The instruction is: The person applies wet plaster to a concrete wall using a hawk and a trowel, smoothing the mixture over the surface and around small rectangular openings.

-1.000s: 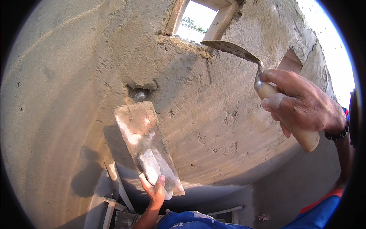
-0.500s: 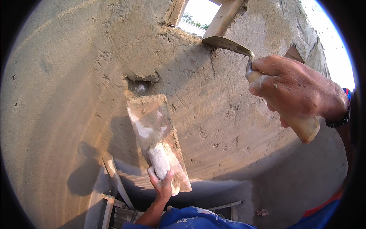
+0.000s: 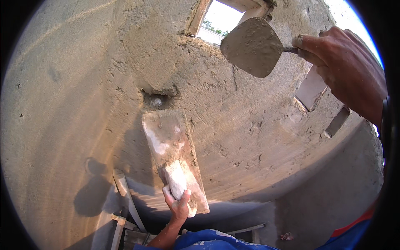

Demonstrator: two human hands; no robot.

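Observation:
My left hand (image 3: pixel 178 205) is closed round the pale handle of a plastering float (image 3: pixel 166 132), a long rectangular board smeared with mortar. The float lies close to the plastered wall (image 3: pixel 225 141), just below a rough hole (image 3: pixel 156 100) with something whitish inside. Whether the board touches the wall I cannot tell. Up at the right, my right hand (image 3: pixel 343 66) grips a trowel (image 3: pixel 252 48). Its broad rounded blade carries a coat of grey mortar and faces me near the window's lower right corner; the handle is mostly hidden by my fingers.
A window opening (image 3: pixel 223 21) with a wooden frame sits high in the wall. To the right are a rectangular recess (image 3: pixel 312 89) and a narrower slot (image 3: pixel 336 122). Wooden pieces (image 3: pixel 128 200) stand at the lower left, and a grey floor (image 3: pixel 325 212) spreads at the lower right.
My right hand has risen and shifted right, turning the trowel from edge-on to showing its blade's broad face. The float stays nearly in place in my left hand.

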